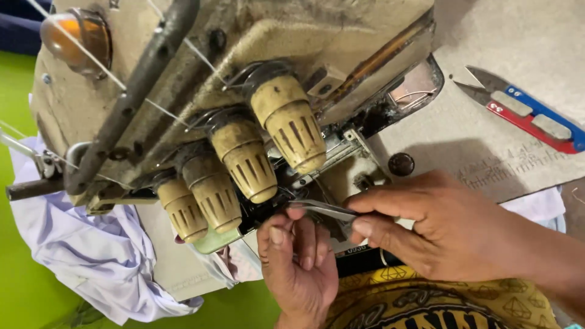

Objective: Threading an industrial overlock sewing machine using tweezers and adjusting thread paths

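Even, bright light, soft shadows under the hands, sharp focus, slight edge blur.

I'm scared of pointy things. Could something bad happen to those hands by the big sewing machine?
Maybe. The right hand pinches thin metal tweezers whose tip sits close to the left hand, so a slip could poke a finger. Both hands work right under the sewing machine, where moving parts might catch them. The thin threads could also snag.

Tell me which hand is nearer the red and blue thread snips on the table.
Right. The right hand, pinching metal tweezers, lies below and left of the thread snips. The left hand is further left, under the machine's tension knobs.
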